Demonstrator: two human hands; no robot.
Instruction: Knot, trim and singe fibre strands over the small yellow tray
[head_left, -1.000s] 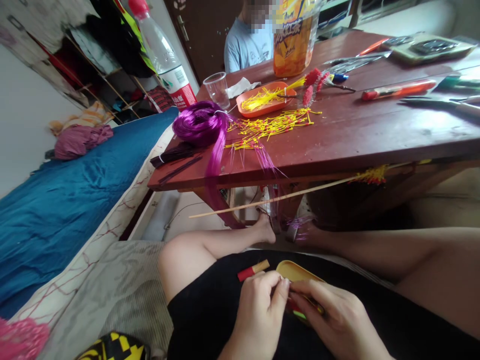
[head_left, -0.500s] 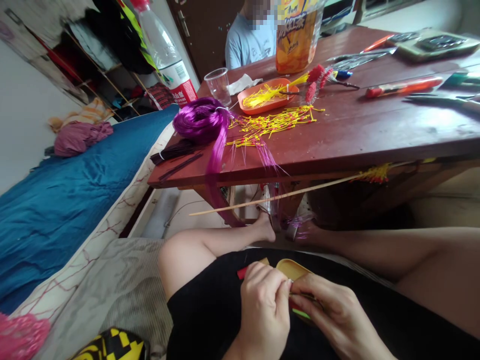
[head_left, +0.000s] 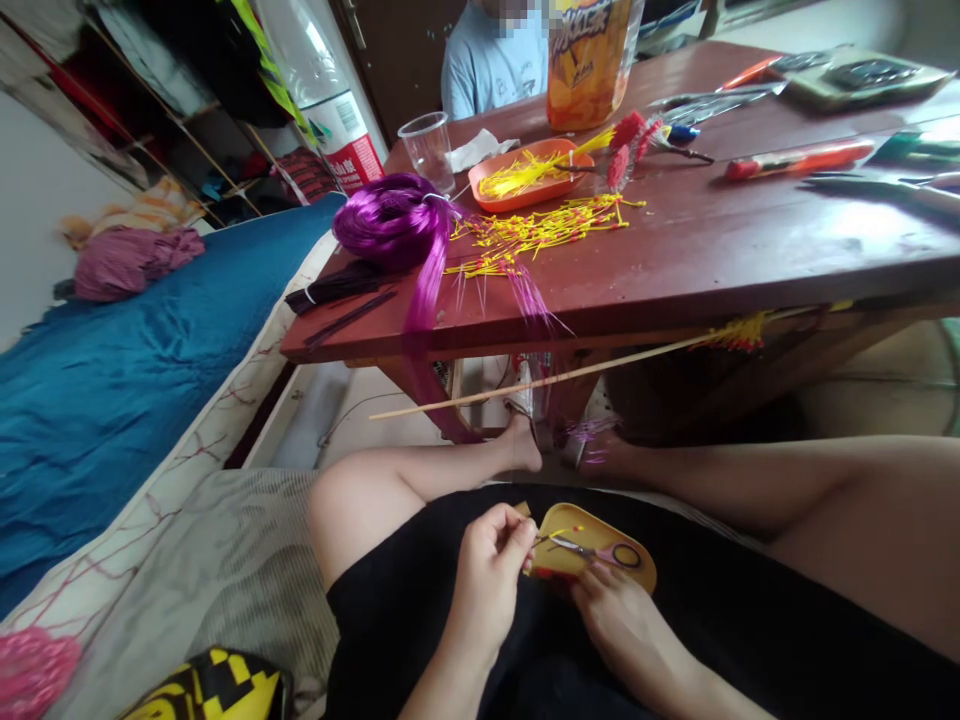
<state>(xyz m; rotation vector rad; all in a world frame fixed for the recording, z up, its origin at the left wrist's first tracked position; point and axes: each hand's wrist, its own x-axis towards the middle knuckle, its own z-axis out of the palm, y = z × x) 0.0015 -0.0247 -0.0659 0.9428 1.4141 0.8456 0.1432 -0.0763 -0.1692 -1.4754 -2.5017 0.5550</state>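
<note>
My left hand (head_left: 491, 555) is closed in a pinch on a thin yellow artificial-flower stamen (head_left: 553, 534) that points right over a small yellow tray (head_left: 643, 578). The tray rests on my lap. Scissors (head_left: 589, 550) with a pink and dark handle lie in it, their blades toward my left hand. My right hand (head_left: 619, 615) is at the tray's near edge, just below the scissors, fingers bent and close together. Its fingertips are partly hidden, so whatever they grip does not show. A bit of red shows in the tray between the hands.
The red-brown table (head_left: 697, 245) ahead holds a purple fibre bundle (head_left: 390, 220), yellow stamens (head_left: 555, 230), an orange dish (head_left: 517, 202), a plastic cup (head_left: 426, 150) and bottles. A stick (head_left: 525, 385) tipped with yellow stamens juts near its front edge. A person (head_left: 491, 65) sits beyond.
My hands were together and have moved apart. The left rose slightly with the stamen in its pinch; the right went down to the tray's near edge, uncovering the scissors.
</note>
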